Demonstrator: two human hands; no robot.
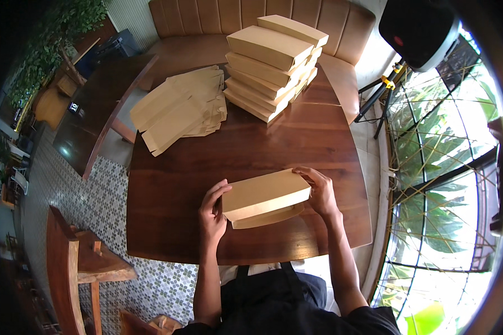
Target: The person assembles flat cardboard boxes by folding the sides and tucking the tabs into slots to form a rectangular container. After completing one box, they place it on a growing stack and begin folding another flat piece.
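My left grip (211,215), right grip (323,196): part-curled, holding carton (265,192) | nearer me than box stack (267,47) | likely folding | next needs even pressure

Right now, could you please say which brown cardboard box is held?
The long brown cardboard box between the left hand and right hand; the stacked brown boxes stand farther back.
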